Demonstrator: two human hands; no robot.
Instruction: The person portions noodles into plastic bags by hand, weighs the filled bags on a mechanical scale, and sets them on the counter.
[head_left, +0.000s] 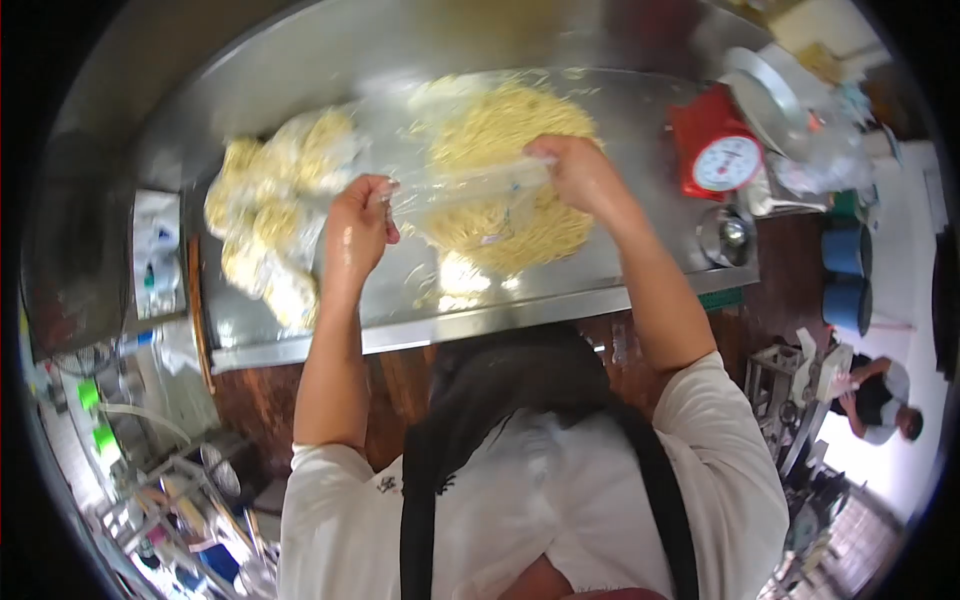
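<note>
A clear plastic bag point(465, 188) is stretched flat between my two hands, above a large heap of yellow noodles point(515, 115) on the metal table. My left hand point(358, 222) grips the bag's left end, its fingers closed. At the other end, my right hand point(580, 172) pinches the bag near its corner. Through the film the noodles show, so the bag looks to have nothing in it. Left of my left hand lies a group of filled noodle bags point(275, 220), bunched together.
A red dial scale point(715, 145) stands on the table's right side, with a metal bowl point(724, 236) near the corner. Metal pans point(765, 95) and crumpled plastic lie behind the scale. Blue bins point(846, 278) and another person point(877, 398) are farther right.
</note>
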